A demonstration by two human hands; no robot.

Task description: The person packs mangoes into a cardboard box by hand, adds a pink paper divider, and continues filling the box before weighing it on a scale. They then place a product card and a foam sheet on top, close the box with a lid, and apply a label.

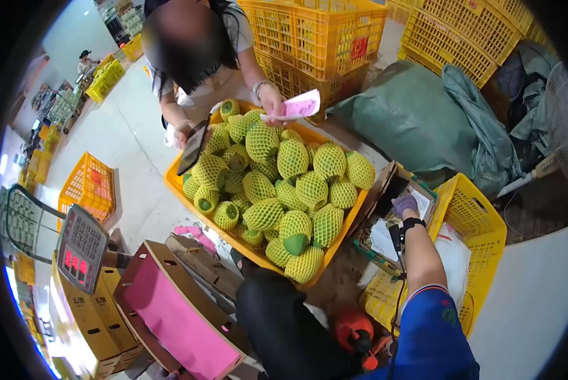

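Observation:
My right hand [407, 204], in a purple glove, reaches into an open carton [359, 223] of papers at the right. A printed white sheet [421, 204] lies beside it; its fingers point away and what they touch is hidden. At the bottom edge, a small part of my left hand [164, 373] shows by a cardboard box [146, 258] lined with pink paper [176, 323]; its fingers are mostly cut off. In front of me, a yellow crate [181, 190] is heaped with green fruits, likely papayas [258, 142], in yellow foam nets.
Across the crate, a person [233, 69] holds a phone [193, 149] and a pink slip [302, 105]. A scale display [81, 249] stands at the left above stacked cartons [97, 316]. A yellow basket [477, 218], green sacks [410, 123] and stacked crates [315, 38] are on the right and behind.

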